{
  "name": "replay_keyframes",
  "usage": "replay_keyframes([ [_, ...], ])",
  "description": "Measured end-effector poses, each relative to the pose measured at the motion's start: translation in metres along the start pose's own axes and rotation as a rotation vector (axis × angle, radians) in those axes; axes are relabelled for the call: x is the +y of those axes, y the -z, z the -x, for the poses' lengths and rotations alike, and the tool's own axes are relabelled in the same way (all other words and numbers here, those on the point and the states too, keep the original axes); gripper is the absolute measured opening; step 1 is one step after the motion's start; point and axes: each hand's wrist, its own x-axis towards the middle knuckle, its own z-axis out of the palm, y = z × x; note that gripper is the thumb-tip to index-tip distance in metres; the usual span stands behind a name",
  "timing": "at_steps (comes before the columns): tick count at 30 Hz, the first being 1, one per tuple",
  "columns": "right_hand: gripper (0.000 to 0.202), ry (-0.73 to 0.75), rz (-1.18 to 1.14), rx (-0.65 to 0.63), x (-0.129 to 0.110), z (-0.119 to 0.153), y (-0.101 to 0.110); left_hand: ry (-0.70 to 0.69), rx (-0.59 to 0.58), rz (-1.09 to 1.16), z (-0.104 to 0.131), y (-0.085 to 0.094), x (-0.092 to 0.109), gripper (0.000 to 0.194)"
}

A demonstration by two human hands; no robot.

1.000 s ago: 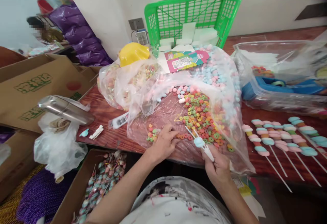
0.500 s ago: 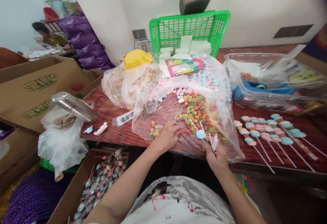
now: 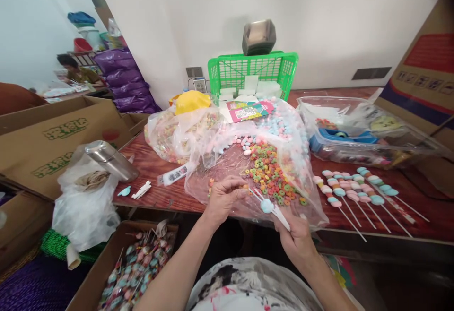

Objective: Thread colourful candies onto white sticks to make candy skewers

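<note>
My right hand (image 3: 296,235) is closed around several white lollipop sticks (image 3: 282,219); a pale blue marshmallow (image 3: 266,205) is threaded on one. Pinched in the fingers of my left hand (image 3: 226,197) is a small orange cereal ring (image 3: 245,187), right at the tip of a stick. Beyond both hands, a heap of coloured cereal rings (image 3: 271,174) lies on an open clear plastic bag (image 3: 220,171). Pink and blue marshmallows (image 3: 283,122) are piled behind the rings. To the right, finished-looking marshmallow skewers (image 3: 354,190) lie side by side on the red-brown table (image 3: 156,207).
A green basket (image 3: 253,72) stands against the wall, and a clear plastic tub (image 3: 362,148) sits at the right. On the left are a steel flask (image 3: 111,160) and spare white sticks (image 3: 142,190). Below is a carton of skewers (image 3: 138,273). Another person (image 3: 78,72) sits far left.
My left hand has risen from the bag with a cereal ring and come to the stick tips. My right hand has tilted its sticks leftward towards it. The camera view has shifted.
</note>
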Motion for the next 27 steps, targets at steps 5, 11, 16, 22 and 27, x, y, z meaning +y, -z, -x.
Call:
replay_keyframes([
  [5, 0.022, -0.012, 0.038, 0.045, -0.012, 0.007, 0.013, -0.087, -0.013, -0.031, 0.006, 0.003, 0.003, 0.015],
  [11, 0.035, 0.052, 0.147, -0.033, -0.016, 0.012, 0.013, -0.270, -0.041, -0.221, 0.013, -0.001, 0.008, 0.011],
  [16, 0.033, 0.093, 0.228, -0.074, -0.020, 0.012, 0.014, -0.601, -0.041, -0.591, 0.015, 0.003, 0.010, 0.009],
  [22, 0.039, 0.093, 0.173, -0.226, -0.027, 0.009, 0.008, -0.684, -0.018, -0.699, 0.018, 0.010, 0.005, 0.009],
  [27, 0.029, 0.034, 0.097, -0.177, -0.020, 0.009, -0.004, -0.698, -0.060, -0.733, 0.020, 0.017, 0.007, 0.010],
])
